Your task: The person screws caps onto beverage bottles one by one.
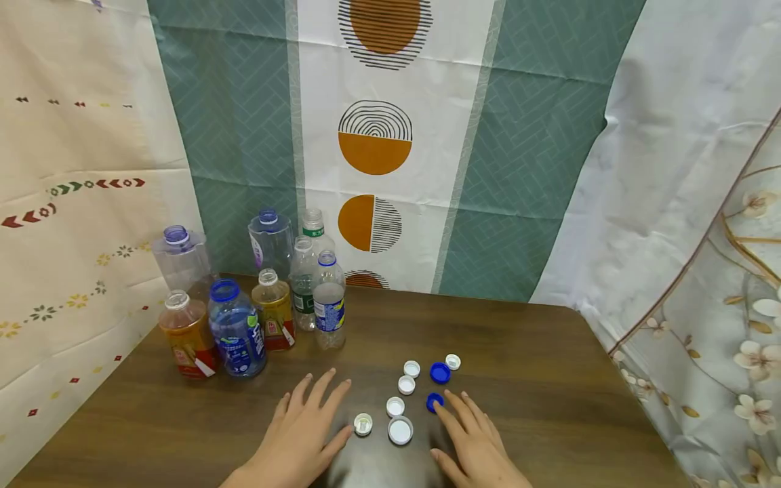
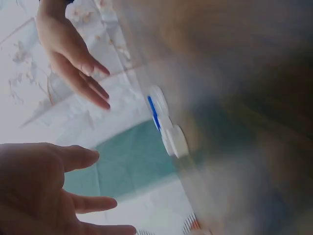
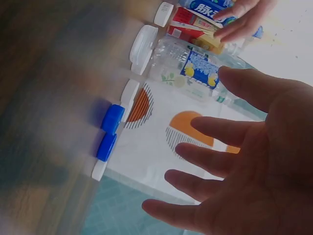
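Note:
Several bottle caps lie on the wooden table in front of me. My left hand [image 1: 303, 432], fingers spread and straight, hovers left of them and holds nothing; its thumb comes close to a white cap [image 1: 363, 424]. On the other side my right hand [image 1: 474, 442] is also spread and free of any object. In the head view its index fingertip overlaps the smaller blue cap [image 1: 434, 401]. Between the hands sit a larger white cap [image 1: 400, 431] and a white cap [image 1: 395, 407]. Beyond are a larger blue cap [image 1: 440, 373] and more white caps [image 1: 411, 369].
Uncapped bottles stand grouped at the back left, among them a blue bottle [image 1: 236, 332], an amber bottle [image 1: 188, 332] with a red label and a clear bottle [image 1: 329, 298]. Patterned cloth [image 1: 390, 183] hangs behind the table [image 1: 518, 339], with more cloth at both sides.

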`<state>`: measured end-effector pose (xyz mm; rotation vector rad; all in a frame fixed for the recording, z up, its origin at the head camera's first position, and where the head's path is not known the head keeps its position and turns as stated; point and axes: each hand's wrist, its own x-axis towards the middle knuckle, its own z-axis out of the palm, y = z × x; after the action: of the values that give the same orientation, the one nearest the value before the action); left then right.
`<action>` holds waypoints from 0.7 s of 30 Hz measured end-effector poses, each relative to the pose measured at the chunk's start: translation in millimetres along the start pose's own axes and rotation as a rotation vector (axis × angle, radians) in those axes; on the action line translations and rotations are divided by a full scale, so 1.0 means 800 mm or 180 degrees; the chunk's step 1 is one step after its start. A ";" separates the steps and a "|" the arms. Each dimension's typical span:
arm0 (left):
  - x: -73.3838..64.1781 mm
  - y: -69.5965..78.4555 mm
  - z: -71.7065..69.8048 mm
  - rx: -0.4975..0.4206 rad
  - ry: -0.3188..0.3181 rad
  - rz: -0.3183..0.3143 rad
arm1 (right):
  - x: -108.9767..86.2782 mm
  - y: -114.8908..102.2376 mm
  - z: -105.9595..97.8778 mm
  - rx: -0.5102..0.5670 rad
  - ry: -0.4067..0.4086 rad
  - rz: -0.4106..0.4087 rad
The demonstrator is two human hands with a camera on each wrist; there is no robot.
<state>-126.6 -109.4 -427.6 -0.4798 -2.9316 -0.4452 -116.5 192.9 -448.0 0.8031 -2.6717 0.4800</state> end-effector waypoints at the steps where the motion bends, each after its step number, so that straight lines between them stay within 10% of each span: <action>1: -0.001 -0.006 -0.001 0.0009 -0.0016 -0.0062 | 0.000 0.002 0.002 -0.0051 0.0046 -0.0042; 21: -0.053 -0.214 -0.066 -0.0498 0.0310 -0.1266 | -0.009 0.013 0.020 -0.0269 0.0299 -0.0190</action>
<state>-138.6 -293.0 -430.6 0.1153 -2.9051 -0.7243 -120.0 197.8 -467.1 0.8126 -2.5558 0.3781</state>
